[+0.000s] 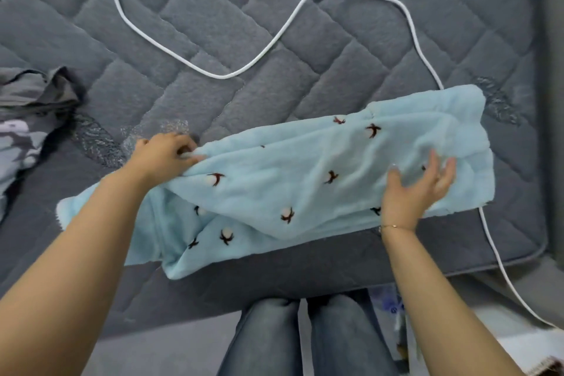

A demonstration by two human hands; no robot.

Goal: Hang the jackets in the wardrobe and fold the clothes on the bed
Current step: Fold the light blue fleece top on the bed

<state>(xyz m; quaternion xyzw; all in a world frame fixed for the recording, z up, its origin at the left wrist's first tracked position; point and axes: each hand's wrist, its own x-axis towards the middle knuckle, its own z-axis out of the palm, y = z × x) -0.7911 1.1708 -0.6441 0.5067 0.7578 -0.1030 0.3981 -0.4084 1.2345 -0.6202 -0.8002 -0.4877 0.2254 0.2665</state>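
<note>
Your left hand (166, 152) pinching the light blue fleece garment's (305, 180) folded edge, mid-frame on the grey mattress (213, 40); your right hand (418, 183) fingers spread loose over its right end; white cable (274, 40) looping above, grey clothes (30, 107) far left

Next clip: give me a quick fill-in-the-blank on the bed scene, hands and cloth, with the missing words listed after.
1. The left hand pinches a fold of the light ____ garment.
2. The right hand hovers with fingers ____ over that garment.
3. A ____ cable snakes across the quilted mattress.
4. A gray clothes pile lies at the frame's ____ edge.

Missing words: blue; spread; white; left
</note>
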